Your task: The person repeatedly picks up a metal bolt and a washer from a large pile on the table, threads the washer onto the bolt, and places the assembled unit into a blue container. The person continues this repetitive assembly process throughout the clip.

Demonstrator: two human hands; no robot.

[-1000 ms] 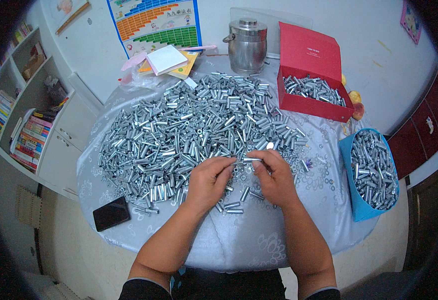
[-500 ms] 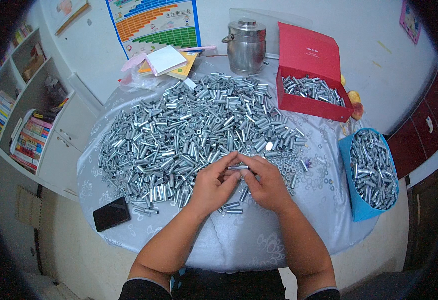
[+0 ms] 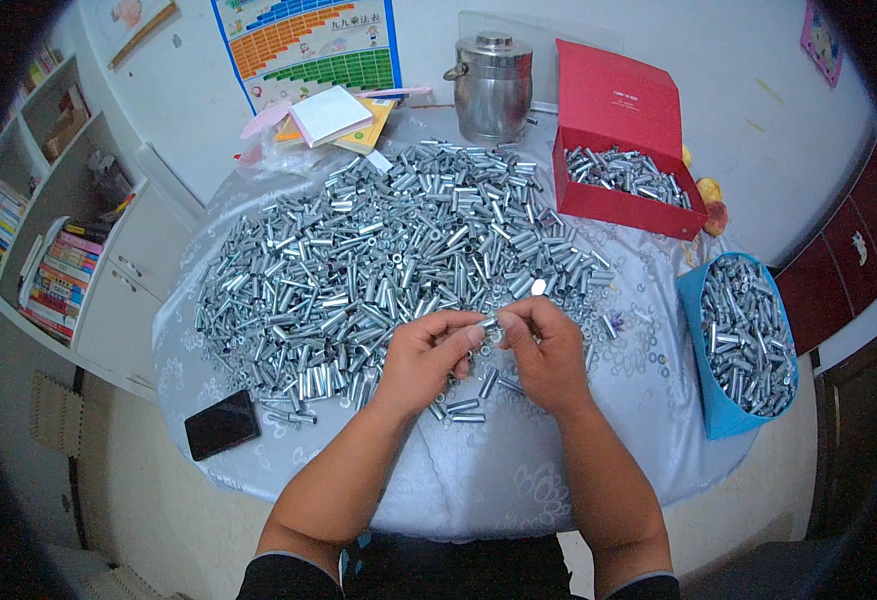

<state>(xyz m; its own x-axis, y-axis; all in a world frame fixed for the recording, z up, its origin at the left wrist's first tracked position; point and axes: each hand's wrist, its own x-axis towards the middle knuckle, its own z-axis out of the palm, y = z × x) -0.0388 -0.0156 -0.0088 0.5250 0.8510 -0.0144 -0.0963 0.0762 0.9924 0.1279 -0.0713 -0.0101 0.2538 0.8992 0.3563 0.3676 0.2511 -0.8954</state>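
Observation:
Above the near edge of a large heap of silvery metal sleeves (image 3: 359,275), both my hands meet over the table. My left hand (image 3: 425,358) pinches a short metal sleeve (image 3: 490,323) between thumb and fingers, its other fingers curled. My right hand (image 3: 546,352) is closed at the other end of that sleeve, thumb and fingertips together; whether a smaller part sits in them is hidden. Several loose sleeves (image 3: 467,406) lie on the cloth just below my hands. Small washers (image 3: 649,350) are scattered to the right of my right hand.
A red box (image 3: 627,205) and a blue bin (image 3: 704,370), both holding metal pieces, stand on the right. At the back are a steel pot (image 3: 494,90) and a notepad (image 3: 333,117) on plastic bags. A black phone (image 3: 223,425) lies front left on the patterned tablecloth (image 3: 309,480).
My fingertips have come down slightly and turned. The right hand has drawn back to the sleeve's end, so more of the sleeve shows between my hands.

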